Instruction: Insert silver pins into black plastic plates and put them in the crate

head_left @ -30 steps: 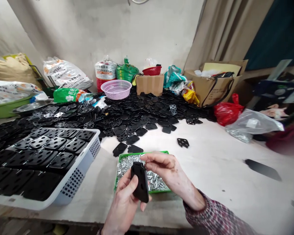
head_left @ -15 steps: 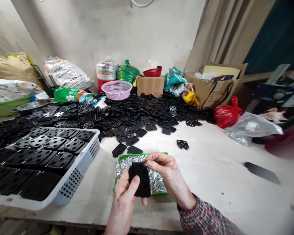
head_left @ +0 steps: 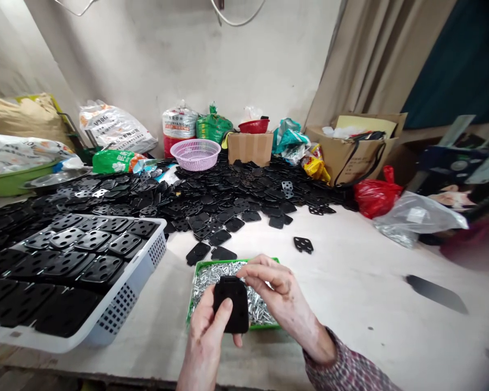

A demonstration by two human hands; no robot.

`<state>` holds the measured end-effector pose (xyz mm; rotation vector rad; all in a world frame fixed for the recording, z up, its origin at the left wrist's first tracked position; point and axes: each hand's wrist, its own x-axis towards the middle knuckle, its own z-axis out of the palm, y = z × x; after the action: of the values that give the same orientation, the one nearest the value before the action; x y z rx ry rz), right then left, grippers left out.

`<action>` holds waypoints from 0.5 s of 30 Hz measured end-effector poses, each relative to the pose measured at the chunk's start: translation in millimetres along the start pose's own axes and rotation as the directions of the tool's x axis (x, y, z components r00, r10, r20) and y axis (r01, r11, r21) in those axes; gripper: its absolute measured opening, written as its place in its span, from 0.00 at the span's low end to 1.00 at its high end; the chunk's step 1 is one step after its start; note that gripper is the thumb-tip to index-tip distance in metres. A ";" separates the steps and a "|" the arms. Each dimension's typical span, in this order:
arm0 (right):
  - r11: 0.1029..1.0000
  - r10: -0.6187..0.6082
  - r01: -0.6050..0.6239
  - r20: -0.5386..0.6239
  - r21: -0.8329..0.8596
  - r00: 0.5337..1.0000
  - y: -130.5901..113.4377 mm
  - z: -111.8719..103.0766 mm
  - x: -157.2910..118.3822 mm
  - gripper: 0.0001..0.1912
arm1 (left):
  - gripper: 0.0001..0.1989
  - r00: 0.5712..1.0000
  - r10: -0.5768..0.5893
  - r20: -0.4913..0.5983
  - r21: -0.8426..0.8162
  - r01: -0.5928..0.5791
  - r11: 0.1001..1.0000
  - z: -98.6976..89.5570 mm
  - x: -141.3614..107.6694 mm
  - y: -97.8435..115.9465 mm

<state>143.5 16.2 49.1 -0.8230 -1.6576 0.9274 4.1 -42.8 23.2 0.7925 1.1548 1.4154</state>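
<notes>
My left hand point(head_left: 209, 320) grips a black plate point(head_left: 233, 309), its thumb pressed on the plate's face, over the near part of a green tray point(head_left: 264, 327). The tray holds many small silver metal pins point(head_left: 214, 274). At the plate's upper right corner, my right hand point(head_left: 277, 282) has its thumb and fingers pinched together; whatever is between the fingertips is too small to make out. On the left stands a white basket point(head_left: 144, 271) with rows of black plates point(head_left: 93, 239).
A wide heap of black plates point(head_left: 212, 190) spreads behind the tray. One loose plate point(head_left: 303, 244) lies right of it. A pink basket point(head_left: 195, 155), a cardboard box point(head_left: 250, 148), a red bag point(head_left: 377, 194) and a clear bag point(head_left: 419, 217) stand farther back.
The view has tilted slightly upward. My right hand's fingers have shifted a little at the plate's upper corner, while my left hand keeps its hold on the plate.
</notes>
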 end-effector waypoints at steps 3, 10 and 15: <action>0.993 -0.038 0.037 -0.005 -0.109 0.999 -1.4 0.1 -1.4 0.08 | 0.19 0.998 -0.004 0.057 -0.019 0.005 1.000 -2.4 1.3 -3.4; 0.927 -0.043 0.048 0.022 -0.372 0.999 -11.5 -2.5 -6.8 0.18 | 0.20 0.999 0.047 0.018 0.220 -0.050 0.974 -8.3 1.2 -6.1; 0.963 0.005 -0.014 -0.034 -0.270 0.999 -16.3 2.7 -7.2 0.18 | 0.18 0.997 0.079 -0.007 0.239 -0.075 0.968 -7.7 -0.4 -4.5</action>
<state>141.4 1.9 59.7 -1.0242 -1.7763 0.6976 -1.5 -45.2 16.7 1.0056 1.3364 1.3637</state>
